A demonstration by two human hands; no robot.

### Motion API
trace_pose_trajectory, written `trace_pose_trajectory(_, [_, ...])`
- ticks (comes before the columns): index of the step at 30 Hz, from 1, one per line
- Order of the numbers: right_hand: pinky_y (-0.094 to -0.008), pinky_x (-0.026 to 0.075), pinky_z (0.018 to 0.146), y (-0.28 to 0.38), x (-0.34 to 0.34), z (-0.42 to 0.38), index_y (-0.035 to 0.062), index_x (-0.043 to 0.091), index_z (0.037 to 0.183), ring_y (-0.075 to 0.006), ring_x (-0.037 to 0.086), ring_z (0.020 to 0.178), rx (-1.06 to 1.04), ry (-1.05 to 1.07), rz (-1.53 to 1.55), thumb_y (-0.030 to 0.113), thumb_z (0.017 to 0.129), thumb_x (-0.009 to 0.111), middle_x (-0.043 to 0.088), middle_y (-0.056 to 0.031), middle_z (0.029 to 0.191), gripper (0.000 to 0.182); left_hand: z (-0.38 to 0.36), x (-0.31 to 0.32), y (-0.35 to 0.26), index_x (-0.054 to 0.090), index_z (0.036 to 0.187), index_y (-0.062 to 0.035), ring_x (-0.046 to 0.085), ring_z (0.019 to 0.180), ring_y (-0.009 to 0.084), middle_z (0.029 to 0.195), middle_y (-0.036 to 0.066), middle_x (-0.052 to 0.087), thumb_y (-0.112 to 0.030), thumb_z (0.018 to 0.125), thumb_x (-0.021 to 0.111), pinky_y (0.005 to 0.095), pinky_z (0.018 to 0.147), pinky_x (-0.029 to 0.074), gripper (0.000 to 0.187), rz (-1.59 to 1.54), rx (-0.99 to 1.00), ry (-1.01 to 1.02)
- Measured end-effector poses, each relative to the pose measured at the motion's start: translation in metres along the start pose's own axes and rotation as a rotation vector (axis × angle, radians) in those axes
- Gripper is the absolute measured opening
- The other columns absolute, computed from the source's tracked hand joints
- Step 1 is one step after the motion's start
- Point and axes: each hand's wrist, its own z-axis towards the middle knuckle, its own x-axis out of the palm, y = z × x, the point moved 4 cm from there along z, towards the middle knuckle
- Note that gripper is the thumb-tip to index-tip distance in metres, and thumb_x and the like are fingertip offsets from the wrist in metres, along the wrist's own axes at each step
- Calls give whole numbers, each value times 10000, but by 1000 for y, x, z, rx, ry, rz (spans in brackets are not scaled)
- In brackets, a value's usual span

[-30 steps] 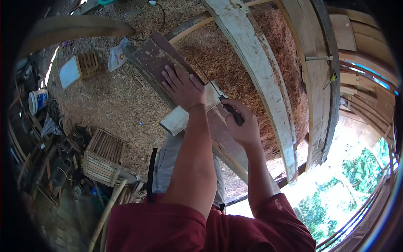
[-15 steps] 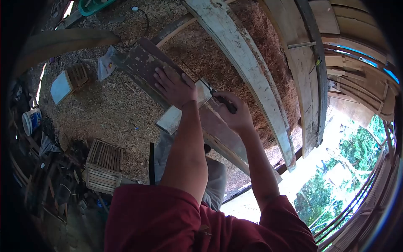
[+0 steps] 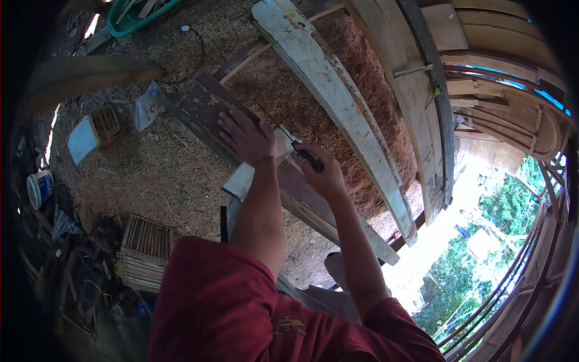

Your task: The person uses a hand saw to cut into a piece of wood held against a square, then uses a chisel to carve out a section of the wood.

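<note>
My left hand (image 3: 248, 140) lies flat with fingers spread on a worn brown plank (image 3: 208, 104), its wrist over a short pale board (image 3: 240, 180) set crosswise there. My right hand (image 3: 327, 177) is closed around the dark handle of a long, thin-bladed tool (image 3: 306, 155). Its blade runs up and left past the pale board's far end, beside the left hand. The blade is too narrow in this view to show its exact kind.
A long curved whitish timber (image 3: 338, 99) stands just right of the work, over a heap of reddish sawdust (image 3: 377, 78). Slatted wooden crates (image 3: 145, 256) and a clear plastic bag (image 3: 148, 107) lie on the shavings-strewn ground. A green tub (image 3: 129, 23) sits at the top left.
The view has shifted a little, and both hands appear slightly lower and farther left. The left hand stays flat on the plank; the right keeps its hold on the tool.
</note>
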Motion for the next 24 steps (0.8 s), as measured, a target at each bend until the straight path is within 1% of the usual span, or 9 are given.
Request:
trace_pose_trajectory(1, [-369,592,889,0,1,-2,190,755,1321,-221,797,993,21,-6,-10,179,931,689,812,-118,1111,396,0,-2,0,273,1681,26,166,1673,433,1788,268,177,-420,1002,553,575,1360,170,859,-3,5,10])
trace_pose_trajectory(4, [-375,596,857,-6,7,-2,202,761,1317,-242,795,926,-24,-38,-12,212,931,689,816,-111,1077,393,1,-2,1,264,1690,24,151,1676,434,1792,268,165,-414,989,557,578,1361,155,877,38,25,45])
trace_pose_trajectory(7, [-403,596,873,-17,13,3,210,762,1313,-285,790,955,-69,-59,75,264,926,697,812,-120,1099,396,-2,-1,0,298,1688,11,179,1670,437,1789,269,187,-406,1007,541,585,1351,177,835,52,19,35])
trace_pose_trajectory(10, [-438,595,899,-6,4,3,183,756,1324,-333,782,1016,-90,-68,-26,311,924,708,801,-175,1125,422,1,2,5,325,1687,-14,212,1665,419,1786,253,216,-391,1031,524,582,1346,200,783,20,4,-18])
trace_pose_trajectory(13, [-456,592,930,13,-13,7,110,747,1296,-359,769,1104,182,-96,-184,353,933,715,784,-239,1154,438,0,5,4,339,1687,-31,231,1663,390,1787,227,237,-386,1048,516,572,1345,212,752,-9,0,-50])
trace_pose_trajectory(16, [-458,598,895,22,-19,17,17,753,1172,-377,781,1021,25,-186,-304,383,945,719,788,-257,1062,432,-2,7,5,350,1684,-39,243,1661,376,1787,212,246,-390,1049,531,565,1346,215,748,-24,-27,-56])
trace_pose_trajectory(19, [-454,601,837,21,-12,20,-38,760,1048,-346,781,886,197,51,-239,402,968,718,789,-221,927,449,0,5,2,361,1679,-42,254,1657,369,1785,206,257,-399,1046,542,562,1348,212,748,-41,-48,-67])
trace_pose_trajectory(22, [-440,584,762,34,-4,8,-59,780,1001,-291,755,768,246,208,-152,419,996,710,759,-175,790,483,-3,5,-1,354,1679,-40,228,1667,353,1790,195,247,-423,1045,547,551,1359,183,766,-70,-75,-64])
trace_pose_trajectory(24, [-394,502,604,26,-10,13,-21,741,875,-209,651,603,99,123,-205,462,1008,729,673,-90,679,501,-2,8,0,349,1680,-39,209,1675,337,1794,183,242,-442,1043,550,538,1368,154,780,-76,-90,-64])
